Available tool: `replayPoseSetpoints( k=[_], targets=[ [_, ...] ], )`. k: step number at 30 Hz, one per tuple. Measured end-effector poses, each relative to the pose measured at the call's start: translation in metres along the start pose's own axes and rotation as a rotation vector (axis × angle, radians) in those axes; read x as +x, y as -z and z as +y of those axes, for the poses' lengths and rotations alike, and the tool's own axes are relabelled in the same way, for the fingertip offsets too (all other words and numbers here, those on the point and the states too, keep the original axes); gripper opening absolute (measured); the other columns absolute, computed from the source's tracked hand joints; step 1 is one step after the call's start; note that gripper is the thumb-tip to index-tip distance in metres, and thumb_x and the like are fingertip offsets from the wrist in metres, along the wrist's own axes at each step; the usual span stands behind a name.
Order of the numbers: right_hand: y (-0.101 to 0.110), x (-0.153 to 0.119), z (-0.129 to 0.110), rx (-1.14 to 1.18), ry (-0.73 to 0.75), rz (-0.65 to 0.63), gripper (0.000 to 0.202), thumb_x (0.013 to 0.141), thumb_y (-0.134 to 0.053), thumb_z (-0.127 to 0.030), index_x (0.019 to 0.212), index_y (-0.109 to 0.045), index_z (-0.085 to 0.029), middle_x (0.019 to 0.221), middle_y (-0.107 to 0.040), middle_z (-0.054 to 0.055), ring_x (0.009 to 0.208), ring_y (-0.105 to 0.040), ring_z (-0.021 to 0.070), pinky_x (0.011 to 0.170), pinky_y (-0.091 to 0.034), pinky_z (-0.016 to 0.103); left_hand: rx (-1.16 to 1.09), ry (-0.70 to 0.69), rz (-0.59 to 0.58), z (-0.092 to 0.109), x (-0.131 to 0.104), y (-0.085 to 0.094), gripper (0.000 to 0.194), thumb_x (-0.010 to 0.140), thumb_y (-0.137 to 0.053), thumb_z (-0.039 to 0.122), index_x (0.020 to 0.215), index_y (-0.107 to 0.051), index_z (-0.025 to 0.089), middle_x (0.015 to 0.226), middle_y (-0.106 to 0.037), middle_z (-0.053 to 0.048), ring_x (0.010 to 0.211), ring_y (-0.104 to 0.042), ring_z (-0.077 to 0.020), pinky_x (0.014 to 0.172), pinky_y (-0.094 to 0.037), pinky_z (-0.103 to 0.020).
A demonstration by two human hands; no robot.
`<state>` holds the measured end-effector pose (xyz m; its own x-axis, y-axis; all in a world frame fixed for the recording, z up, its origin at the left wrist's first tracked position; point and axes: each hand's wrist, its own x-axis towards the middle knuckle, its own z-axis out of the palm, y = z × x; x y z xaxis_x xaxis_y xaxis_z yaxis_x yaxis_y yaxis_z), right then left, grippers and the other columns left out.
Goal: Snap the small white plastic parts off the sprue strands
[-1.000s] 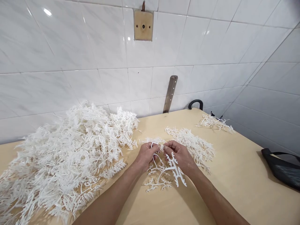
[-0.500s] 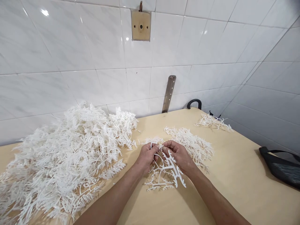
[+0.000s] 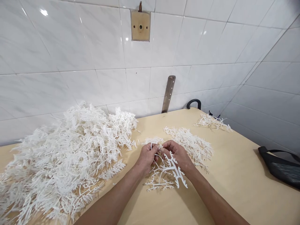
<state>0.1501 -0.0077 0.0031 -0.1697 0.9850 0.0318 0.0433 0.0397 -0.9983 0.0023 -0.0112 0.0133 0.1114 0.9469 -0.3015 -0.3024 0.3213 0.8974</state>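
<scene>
My left hand (image 3: 145, 157) is closed on the thin stem of a white plastic branch (image 3: 175, 170), near its upper end. Close against it, my right hand (image 3: 179, 158) has thumb and fingers pinched at a small white tuft (image 3: 160, 147) on that stem. The branch's forked, bare-looking arms hang below both hands over the table, and more thin white stems (image 3: 160, 187) show beneath them. Exactly where the fingertips meet the tuft is partly hidden. Just behind my right hand lies a flat heap of small white sprigs (image 3: 193, 145).
A tall pile of feathery white plastic sprigs (image 3: 77, 156) covers the left of the tan table (image 3: 234, 175). Bare white stems (image 3: 214, 122) lie at the back right corner. A black pouch (image 3: 281, 167) sits at the right edge. Behind are a metal bracket (image 3: 168, 94) and a black hook-shaped handle (image 3: 194, 101).
The hanging branch has tilted slightly, its lower end shifting a little to the right. Both hands keep almost the same place and hold.
</scene>
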Motion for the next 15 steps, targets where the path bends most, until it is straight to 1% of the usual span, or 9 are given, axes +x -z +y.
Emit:
replayPoseSetpoints(
  k=[6,10,12,15],
  targets=[
    [0.0009,0.0037,0.0072,-0.056,0.012,0.038,0.039,0.072,-0.075,-0.054,0.084,-0.06,-0.019,0.068,-0.064,0.002,0.063,-0.06,0.0173,0.059,-0.046,0.029,0.003,0.004,-0.028,-0.0001,-0.0007,-0.0005,0.036,0.07,-0.073,0.047,0.073,-0.055,0.016,0.049,-0.052,0.004,0.037,-0.039,-0.0054,0.037,-0.022,-0.018],
    [-0.0014,0.0042,0.0088,-0.031,-0.018,0.073,0.038,0.072,-0.075,-0.054,0.083,-0.058,-0.021,0.068,-0.065,0.001,0.061,-0.058,0.0174,0.058,-0.045,0.029,0.007,0.012,-0.05,-0.0021,0.0005,0.0007,0.034,0.071,-0.073,0.044,0.073,-0.054,0.017,0.05,-0.052,0.004,0.038,-0.04,-0.0055,0.037,-0.022,-0.018],
    [-0.0031,0.0023,0.0074,-0.001,-0.045,0.028,0.037,0.074,-0.073,-0.053,0.082,-0.055,-0.022,0.068,-0.064,0.0,0.058,-0.056,0.0163,0.054,-0.044,0.028,0.004,0.01,-0.052,-0.0042,0.0015,0.002,0.03,0.073,-0.07,0.042,0.075,-0.055,0.017,0.05,-0.051,0.004,0.038,-0.04,-0.0054,0.038,-0.023,-0.017],
    [-0.0041,-0.0013,0.0045,0.009,-0.081,-0.082,0.034,0.079,-0.067,-0.052,0.081,-0.052,-0.022,0.066,-0.061,-0.001,0.054,-0.052,0.0143,0.05,-0.041,0.027,0.022,-0.015,-0.03,-0.0082,0.0037,0.0036,0.027,0.075,-0.068,0.041,0.078,-0.055,0.017,0.05,-0.048,0.005,0.04,-0.04,-0.0062,0.04,-0.029,-0.018]
  ],
)
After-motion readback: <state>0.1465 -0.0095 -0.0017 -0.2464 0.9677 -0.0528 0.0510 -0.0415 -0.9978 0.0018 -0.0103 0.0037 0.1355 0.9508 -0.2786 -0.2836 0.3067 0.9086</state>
